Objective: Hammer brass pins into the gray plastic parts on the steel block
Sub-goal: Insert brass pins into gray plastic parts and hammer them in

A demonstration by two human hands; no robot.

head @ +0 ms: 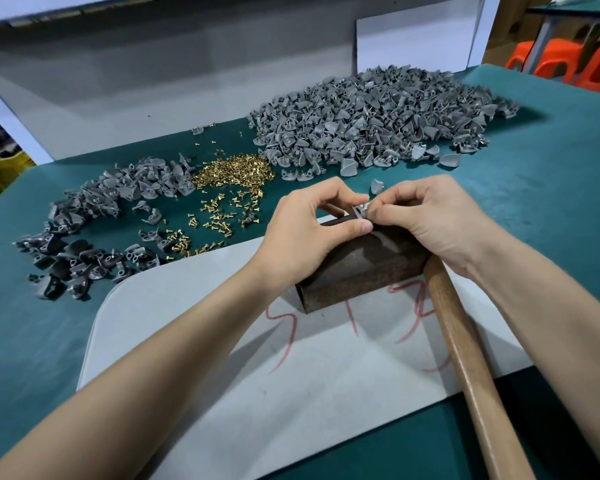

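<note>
The hammer handle (465, 341) slants from the near right away and leftward, passing under the right wrist to the block (354, 268). Over the block's far end, the left hand (302, 230) and right hand (433, 216) pinch one gray part (359, 208) between them, too hidden to tell its heading. Beyond lie pins (232, 171) and a parts pile (378, 116).

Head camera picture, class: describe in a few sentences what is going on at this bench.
A person's left hand and right hand both pinch one small gray part over the steel block. The hammer lies unused, its handle under the right wrist. Loose brass pins lie between a smaller heap and a bigger heap of gray parts on the green table.
</note>
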